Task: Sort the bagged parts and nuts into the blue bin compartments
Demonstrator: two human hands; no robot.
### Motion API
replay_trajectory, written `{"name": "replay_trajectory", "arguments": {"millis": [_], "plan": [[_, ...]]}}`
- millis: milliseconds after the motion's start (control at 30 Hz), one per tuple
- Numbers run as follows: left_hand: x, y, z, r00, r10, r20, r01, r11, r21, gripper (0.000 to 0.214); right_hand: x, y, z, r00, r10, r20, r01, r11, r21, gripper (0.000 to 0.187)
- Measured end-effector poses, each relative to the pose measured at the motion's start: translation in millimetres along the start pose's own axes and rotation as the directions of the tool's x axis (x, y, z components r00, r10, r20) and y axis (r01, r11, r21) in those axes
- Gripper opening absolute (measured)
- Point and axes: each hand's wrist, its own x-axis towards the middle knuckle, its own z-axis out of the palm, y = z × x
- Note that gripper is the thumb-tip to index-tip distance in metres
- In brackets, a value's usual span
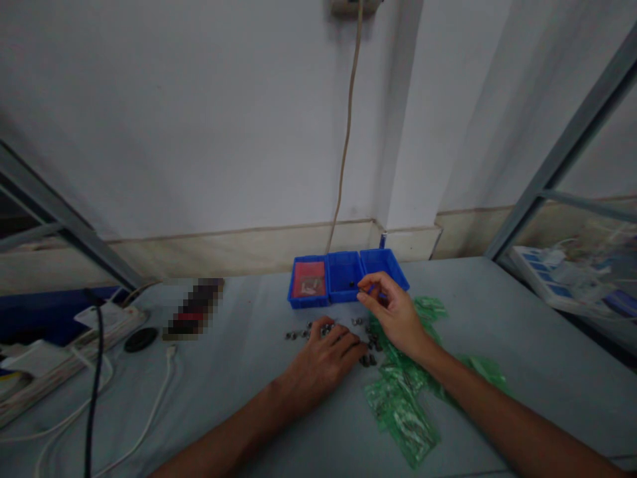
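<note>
My left hand (326, 355) lies on the grey table (239, 372), fingers curled down over a scatter of several small dark metal parts (298, 333); whether it grips one is hidden. My right hand (391, 309) hovers just in front of three joined blue bins (348, 275), thumb and fingertips pinched on something too small to name. The left bin holds a red piece (309, 279), and the middle bin holds a small dark part (351, 285).
Green plastic bags (403, 398) lie under my right forearm. At the left are a white power strip (74, 345) with cables, a black round cap (140, 339) and a blurred dark object (195, 309). A cable hangs down the wall. A metal frame stands at the right.
</note>
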Motion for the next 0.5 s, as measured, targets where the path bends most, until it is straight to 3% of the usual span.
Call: {"name": "replay_trajectory", "arguments": {"millis": [133, 233, 367, 500], "plan": [[0.1, 0.4, -2.9, 1.0, 0.026, 0.011, -0.026, 0.999, 0.044, 0.024, -3.0, -1.9, 1.5, 0.997, -0.077, -0.002, 0.076, 0.988, -0.133, 0.01], [-0.1, 0.2, -4.2, 0.999, 0.044, 0.01, -0.044, 0.997, 0.069, 0.019, -4.9, -4.7, 2.5, 0.999, -0.052, 0.01, 0.053, 0.993, -0.11, 0.01], [-0.1, 0.8, -6.2, 0.998, 0.058, -0.014, -0.056, 0.995, 0.081, 0.018, -5.7, -4.6, 4.1, 0.996, 0.079, 0.038, -0.082, 0.995, 0.063, 0.017], [-0.2, 1.6, -4.7, 0.999, 0.043, -0.023, -0.041, 0.997, 0.068, 0.02, -4.6, -0.6, 6.1, 0.966, 0.231, 0.114, -0.255, 0.919, 0.301, 0.027]]}}
